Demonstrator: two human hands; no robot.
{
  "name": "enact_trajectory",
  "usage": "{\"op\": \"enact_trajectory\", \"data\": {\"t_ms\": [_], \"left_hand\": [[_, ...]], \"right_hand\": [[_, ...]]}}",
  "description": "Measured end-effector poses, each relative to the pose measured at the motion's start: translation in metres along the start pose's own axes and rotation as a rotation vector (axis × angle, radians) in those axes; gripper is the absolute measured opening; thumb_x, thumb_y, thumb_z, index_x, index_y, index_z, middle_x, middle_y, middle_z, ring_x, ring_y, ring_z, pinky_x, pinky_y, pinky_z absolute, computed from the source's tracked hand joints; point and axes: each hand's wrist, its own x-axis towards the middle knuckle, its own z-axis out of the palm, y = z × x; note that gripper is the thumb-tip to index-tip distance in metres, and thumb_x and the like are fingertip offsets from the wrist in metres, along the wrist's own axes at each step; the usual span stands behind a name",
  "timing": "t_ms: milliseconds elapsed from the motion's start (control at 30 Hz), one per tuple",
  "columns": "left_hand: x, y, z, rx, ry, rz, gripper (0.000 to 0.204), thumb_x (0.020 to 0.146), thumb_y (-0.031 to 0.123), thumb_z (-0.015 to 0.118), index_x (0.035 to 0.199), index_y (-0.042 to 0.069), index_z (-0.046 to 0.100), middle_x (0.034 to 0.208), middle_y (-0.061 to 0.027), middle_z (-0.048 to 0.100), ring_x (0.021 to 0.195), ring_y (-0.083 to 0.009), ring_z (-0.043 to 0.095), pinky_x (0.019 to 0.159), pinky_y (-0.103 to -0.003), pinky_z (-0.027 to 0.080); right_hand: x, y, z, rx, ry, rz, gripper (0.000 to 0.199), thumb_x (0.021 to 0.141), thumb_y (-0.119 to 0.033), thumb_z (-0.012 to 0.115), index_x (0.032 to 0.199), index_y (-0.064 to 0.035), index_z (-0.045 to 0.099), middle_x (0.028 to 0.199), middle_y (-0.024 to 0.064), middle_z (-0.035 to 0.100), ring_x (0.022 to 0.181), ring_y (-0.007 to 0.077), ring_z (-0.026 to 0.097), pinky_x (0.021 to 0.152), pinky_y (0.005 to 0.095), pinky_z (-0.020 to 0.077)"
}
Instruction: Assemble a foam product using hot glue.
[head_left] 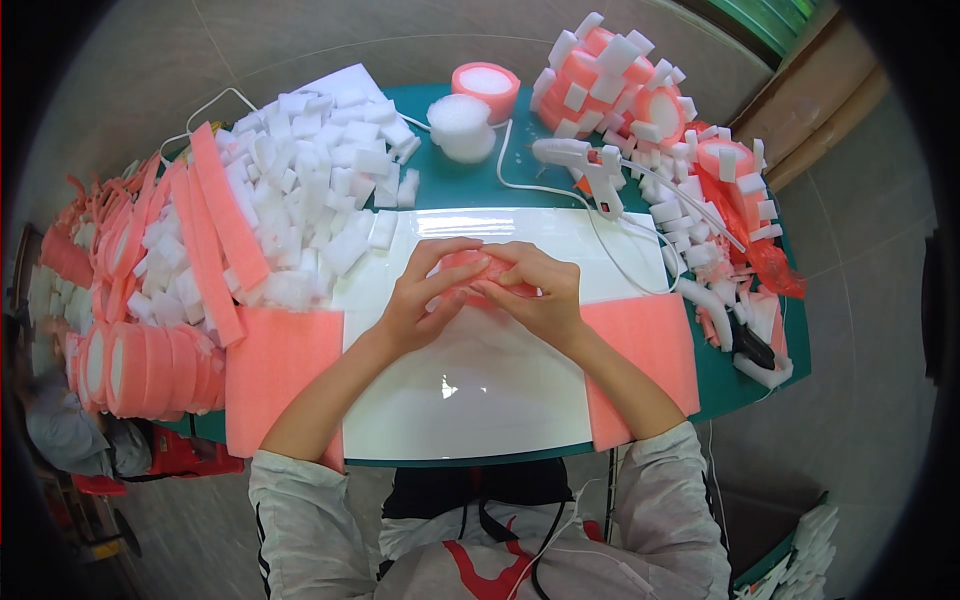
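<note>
Over the middle of a glossy white board point(460, 400), my left hand point(420, 300) and my right hand point(545, 290) meet with curled fingers around a pink foam piece point(470, 268). The fingers cover much of it, so its full shape is hidden. Pink foam sheets point(285, 375) lie under my forearms on both sides of the board. Beyond the board's far right part rests a white glue gun point(595, 170) with a cable. A pink foam ring with a white centre point(487, 85) and round white foam pieces point(462, 128) stand at the far edge.
White foam blocks point(310, 170) are heaped at the far left, with long pink foam strips point(225, 215) across them. Pink-and-white foam rolls point(145, 370) lie at the near left. Assembled foam pieces studded with white blocks point(600, 75) are piled far right, near a red plastic bag point(765, 260).
</note>
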Motion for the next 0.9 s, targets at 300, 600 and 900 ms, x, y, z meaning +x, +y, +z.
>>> {"op": "enact_trajectory", "data": {"t_ms": [300,600,900], "left_hand": [[-0.008,-0.01,0.007,-0.109,-0.049,-0.109,0.037,0.085,0.015,0.045,0.121,0.009,0.048,0.128,-0.0138,0.038,0.117,-0.029,0.036,0.097,-0.037,0.03],[-0.006,-0.012,0.006,-0.398,-0.121,-0.45,0.054,0.086,0.024,0.048,0.131,0.002,0.028,0.126,-0.0143,0.038,0.115,-0.0232,0.04,0.097,-0.032,0.029],[-0.016,-0.028,0.016,-0.519,0.005,-0.378,0.045,0.088,0.023,0.044,0.127,0.004,0.034,0.119,-0.0124,0.044,0.11,-0.0226,0.043,0.095,-0.031,0.031]], "right_hand": [[0.001,0.0,-0.004,0.013,0.019,0.033,0.017,0.062,-0.003,0.072,0.061,-0.0014,0.055,0.09,0.0108,0.065,0.078,0.0222,0.062,0.063,0.0262,0.0491],[0.001,0.008,-0.004,0.03,0.049,-0.084,0.022,0.063,0.0,0.074,0.06,-0.0009,0.052,0.092,0.0137,0.065,0.07,0.0151,0.059,0.049,0.0183,0.0415],[0.0,0.01,-0.003,0.032,0.054,-0.062,0.021,0.064,0.0,0.073,0.06,-0.001,0.052,0.091,0.0132,0.065,0.067,0.0144,0.059,0.048,0.0183,0.0408]]}}
